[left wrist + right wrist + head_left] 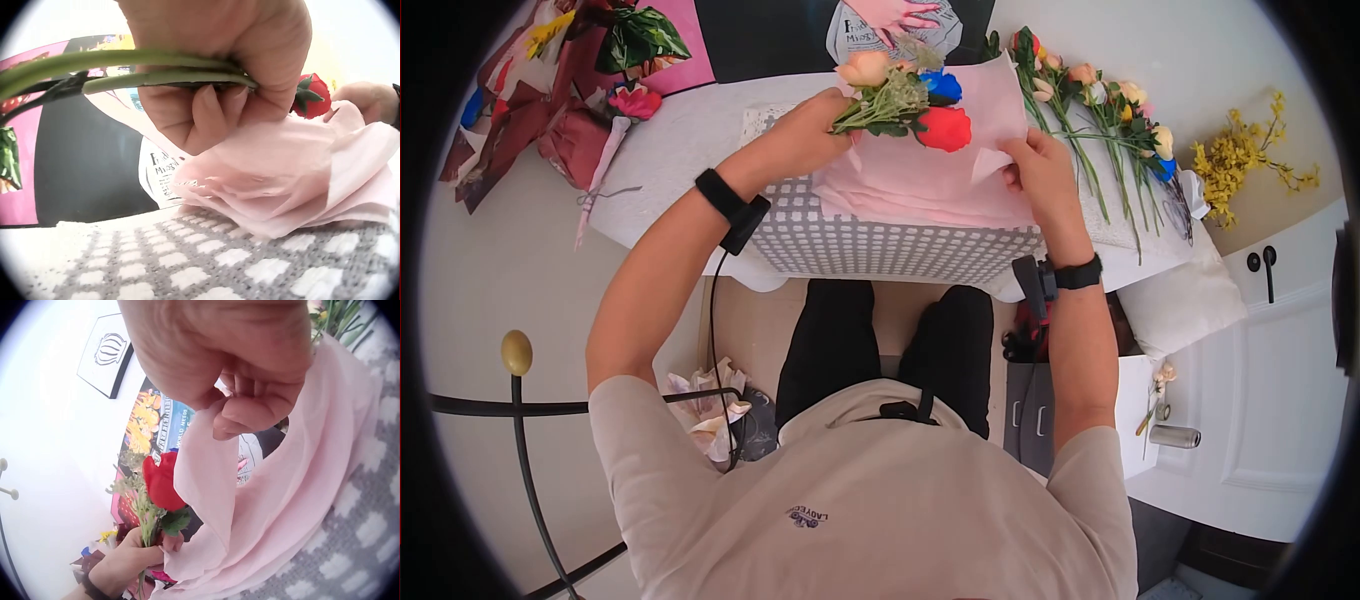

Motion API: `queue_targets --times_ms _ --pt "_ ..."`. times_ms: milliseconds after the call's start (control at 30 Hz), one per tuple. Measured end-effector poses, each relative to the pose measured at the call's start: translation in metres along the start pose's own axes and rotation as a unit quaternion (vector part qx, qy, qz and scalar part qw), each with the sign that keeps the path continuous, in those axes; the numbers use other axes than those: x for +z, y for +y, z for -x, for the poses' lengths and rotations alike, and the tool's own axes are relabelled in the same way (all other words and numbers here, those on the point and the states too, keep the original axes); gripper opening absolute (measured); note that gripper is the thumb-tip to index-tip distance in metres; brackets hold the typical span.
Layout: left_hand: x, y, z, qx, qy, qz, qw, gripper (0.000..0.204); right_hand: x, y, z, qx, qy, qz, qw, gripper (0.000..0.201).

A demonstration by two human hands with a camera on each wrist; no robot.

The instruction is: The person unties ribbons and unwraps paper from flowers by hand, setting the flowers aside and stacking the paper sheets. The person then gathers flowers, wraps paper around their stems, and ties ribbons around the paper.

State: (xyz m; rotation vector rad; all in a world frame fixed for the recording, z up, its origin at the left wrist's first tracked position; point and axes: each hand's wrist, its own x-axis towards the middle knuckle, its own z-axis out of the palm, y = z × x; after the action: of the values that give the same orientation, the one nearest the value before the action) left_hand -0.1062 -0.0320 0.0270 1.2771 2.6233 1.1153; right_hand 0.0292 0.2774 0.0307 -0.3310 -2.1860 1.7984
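Note:
My left hand [812,132] grips a small bunch of flowers by the green stems [156,70]. In the bunch are a red rose [945,129], a blue rose [941,87], a peach rose [864,69] and fine pale filler sprigs [905,92]. Beneath the blooms lie layered sheets of pink wrapping paper [920,190]. My right hand [1043,172] pinches a raised, folded edge of that paper between thumb and fingers, as the right wrist view shows [212,462]. The paper's left part sits right under my left hand.
A grey-and-white checked cloth [880,248] covers the table front. Loose flowers on long stems [1090,150] lie to the right, near yellow sprays [1238,160]. At the left stands a dark-red wrapped bouquet [570,140]. Behind is a black printed board [770,40].

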Motion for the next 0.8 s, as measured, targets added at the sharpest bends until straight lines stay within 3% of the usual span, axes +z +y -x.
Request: queue_targets --times_ms 67,167,333,467,533,800 --pt "-0.003 0.006 0.006 -0.009 0.016 0.054 0.998 0.028 -0.007 0.000 -0.002 -0.001 -0.007 0.029 1.000 0.024" --pt "-0.005 0.004 0.017 -0.033 -0.027 0.066 0.997 0.030 -0.016 0.006 -0.005 0.004 -0.010 0.075 0.997 0.028" --pt "0.010 0.000 0.032 -0.058 -0.031 0.135 0.989 0.034 -0.020 0.024 -0.003 -0.069 0.043 0.203 0.976 0.044" --pt "0.018 -0.007 0.037 -0.036 -0.027 0.167 0.985 0.032 -0.024 0.030 0.000 -0.077 0.034 0.222 0.971 0.053" --pt "0.014 -0.005 0.036 -0.072 -0.064 0.145 0.985 0.025 -0.025 0.026 0.003 -0.042 0.012 0.219 0.975 0.059" --pt "0.011 0.001 0.051 -0.110 -0.093 0.175 0.974 0.015 -0.034 0.033 0.008 -0.030 0.006 0.198 0.980 0.059"
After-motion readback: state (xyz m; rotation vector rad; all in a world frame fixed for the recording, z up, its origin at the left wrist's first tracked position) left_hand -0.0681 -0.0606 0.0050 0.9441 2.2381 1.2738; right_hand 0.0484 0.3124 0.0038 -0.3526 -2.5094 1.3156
